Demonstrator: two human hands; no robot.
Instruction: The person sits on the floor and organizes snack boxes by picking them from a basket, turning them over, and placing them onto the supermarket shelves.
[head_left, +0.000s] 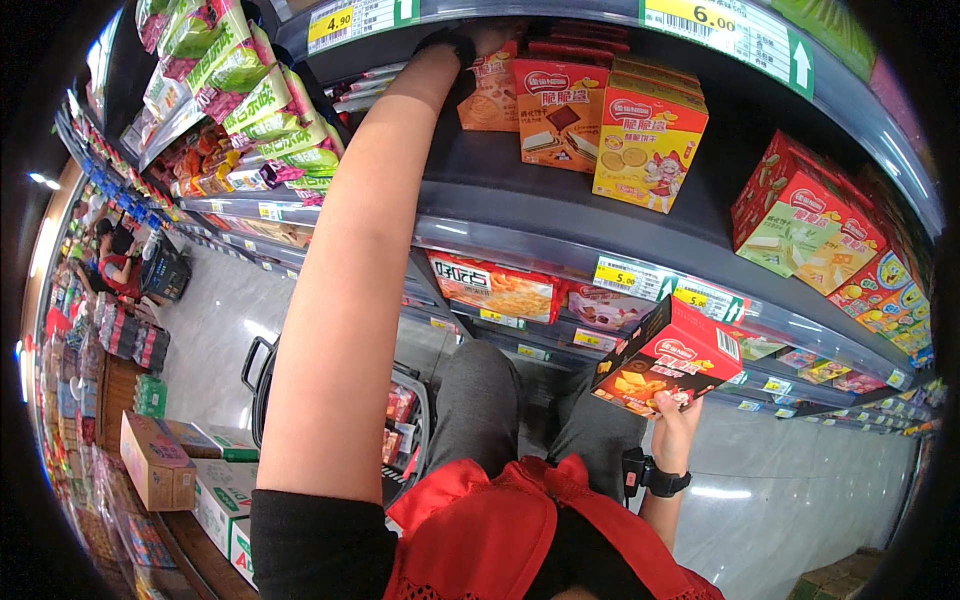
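My left arm stretches up into the shelf, and my left hand is at the back of an orange biscuit box. Its fingers are mostly hidden under the shelf above, so their grip cannot be made out. Beside that box stand a Nestlé wafer box in orange and a yellow Nestlé biscuit box, each heading a row. Low on the right, my right hand holds a red and black Nestlé box, tilted, in front of the lower shelf edge.
Red boxes with green and yellow fronts stand farther right on the shelf. Green snack bags hang at the left. A black shopping basket with red packages is by my legs. Cartons stand behind it; a person is farther down the aisle.
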